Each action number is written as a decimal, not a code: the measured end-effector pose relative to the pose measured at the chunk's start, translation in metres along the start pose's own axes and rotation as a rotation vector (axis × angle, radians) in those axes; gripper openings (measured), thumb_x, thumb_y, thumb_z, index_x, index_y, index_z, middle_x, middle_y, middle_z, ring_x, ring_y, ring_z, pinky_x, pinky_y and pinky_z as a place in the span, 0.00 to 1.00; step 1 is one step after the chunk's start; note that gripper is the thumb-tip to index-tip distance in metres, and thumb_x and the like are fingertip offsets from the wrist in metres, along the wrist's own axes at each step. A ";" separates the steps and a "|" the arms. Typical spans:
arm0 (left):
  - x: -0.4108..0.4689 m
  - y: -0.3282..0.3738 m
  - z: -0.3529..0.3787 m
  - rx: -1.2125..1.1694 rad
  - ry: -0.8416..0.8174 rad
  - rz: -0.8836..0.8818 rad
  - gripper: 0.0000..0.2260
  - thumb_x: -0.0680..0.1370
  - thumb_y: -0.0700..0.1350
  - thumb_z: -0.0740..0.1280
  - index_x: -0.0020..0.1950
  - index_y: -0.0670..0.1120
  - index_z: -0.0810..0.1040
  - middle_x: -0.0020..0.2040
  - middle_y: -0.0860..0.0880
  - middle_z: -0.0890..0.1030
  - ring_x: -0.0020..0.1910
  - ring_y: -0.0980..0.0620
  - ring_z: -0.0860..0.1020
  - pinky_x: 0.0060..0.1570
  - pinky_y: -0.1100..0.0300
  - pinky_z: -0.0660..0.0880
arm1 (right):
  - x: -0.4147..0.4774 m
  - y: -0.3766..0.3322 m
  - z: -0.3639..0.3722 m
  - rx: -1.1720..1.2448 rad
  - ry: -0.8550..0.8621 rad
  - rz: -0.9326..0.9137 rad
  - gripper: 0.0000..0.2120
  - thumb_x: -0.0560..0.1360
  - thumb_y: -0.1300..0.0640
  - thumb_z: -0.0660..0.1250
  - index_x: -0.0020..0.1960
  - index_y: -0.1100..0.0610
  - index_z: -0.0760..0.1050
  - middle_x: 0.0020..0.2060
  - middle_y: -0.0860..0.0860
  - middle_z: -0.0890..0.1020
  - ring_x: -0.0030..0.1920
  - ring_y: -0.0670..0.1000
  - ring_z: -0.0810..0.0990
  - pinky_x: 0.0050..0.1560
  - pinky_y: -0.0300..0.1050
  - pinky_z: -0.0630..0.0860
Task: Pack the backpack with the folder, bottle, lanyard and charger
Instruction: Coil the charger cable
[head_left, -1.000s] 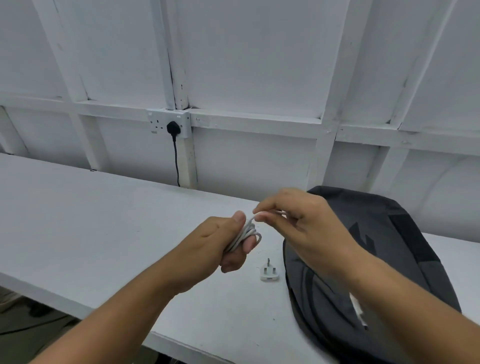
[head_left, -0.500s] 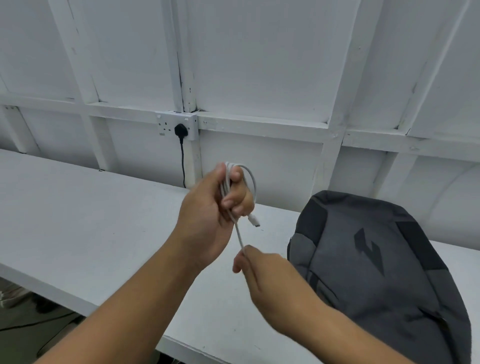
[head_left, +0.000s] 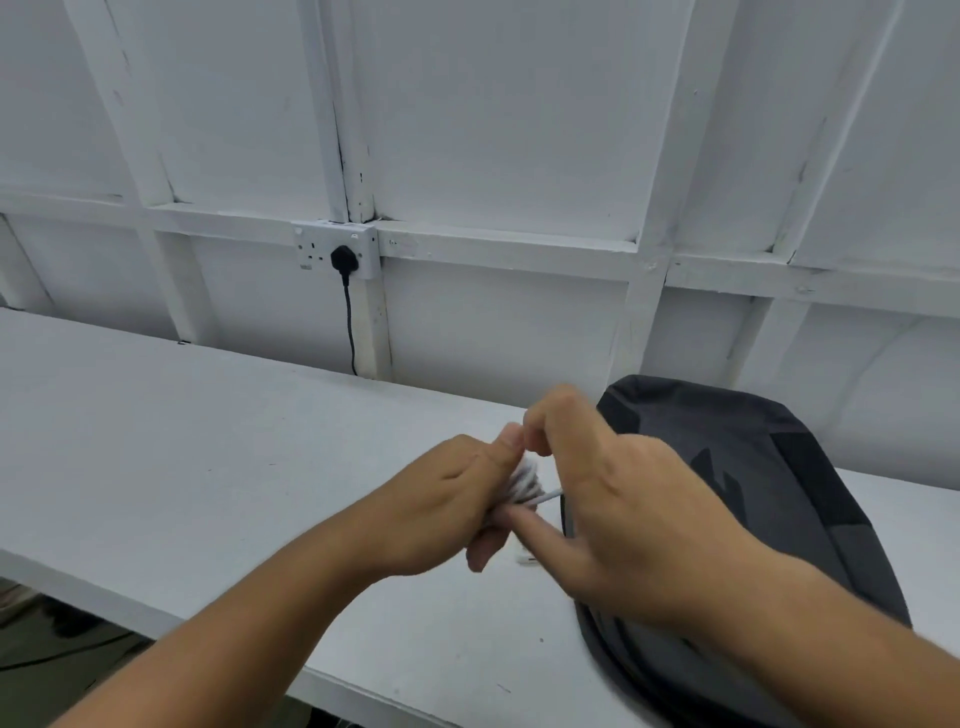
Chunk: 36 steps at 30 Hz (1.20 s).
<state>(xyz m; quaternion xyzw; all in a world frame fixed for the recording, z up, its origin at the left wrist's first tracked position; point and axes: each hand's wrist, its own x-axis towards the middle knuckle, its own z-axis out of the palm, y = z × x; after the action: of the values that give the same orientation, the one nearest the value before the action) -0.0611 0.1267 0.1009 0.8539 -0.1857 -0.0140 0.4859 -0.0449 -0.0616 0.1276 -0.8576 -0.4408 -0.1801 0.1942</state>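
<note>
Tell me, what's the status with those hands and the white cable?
Left hand grips the coiled white cable. Right hand pinches its loose end. Backpack lies beside on the table, cable not yet packed. Nothing in the way.

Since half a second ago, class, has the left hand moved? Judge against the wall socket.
Yes. The left hand, gripping the coiled white cable, has dropped down and away from the wall socket, toward the table.
</note>
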 end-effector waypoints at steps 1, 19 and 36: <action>-0.001 0.002 0.002 -0.033 -0.046 -0.034 0.37 0.84 0.66 0.43 0.30 0.41 0.70 0.25 0.45 0.74 0.26 0.52 0.72 0.35 0.64 0.71 | 0.000 0.001 -0.001 0.013 -0.001 -0.020 0.20 0.74 0.40 0.68 0.55 0.47 0.61 0.32 0.38 0.73 0.22 0.44 0.68 0.25 0.33 0.59; -0.008 0.021 0.027 -0.386 0.129 -0.141 0.29 0.84 0.62 0.57 0.26 0.49 0.70 0.19 0.47 0.73 0.21 0.48 0.74 0.28 0.58 0.72 | -0.008 0.014 0.048 0.406 0.362 -0.009 0.18 0.80 0.33 0.54 0.52 0.49 0.61 0.30 0.44 0.81 0.29 0.51 0.82 0.27 0.51 0.76; 0.000 0.007 0.032 -0.042 0.487 0.209 0.16 0.83 0.57 0.56 0.37 0.54 0.70 0.30 0.56 0.71 0.29 0.57 0.67 0.30 0.62 0.66 | 0.008 0.035 0.025 1.051 0.186 0.049 0.10 0.80 0.51 0.61 0.47 0.58 0.70 0.35 0.59 0.71 0.33 0.49 0.70 0.34 0.43 0.70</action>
<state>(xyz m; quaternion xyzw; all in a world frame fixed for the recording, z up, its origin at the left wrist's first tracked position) -0.0696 0.0963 0.0901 0.7982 -0.1501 0.2381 0.5326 -0.0082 -0.0627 0.1038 -0.6351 -0.4323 -0.0056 0.6401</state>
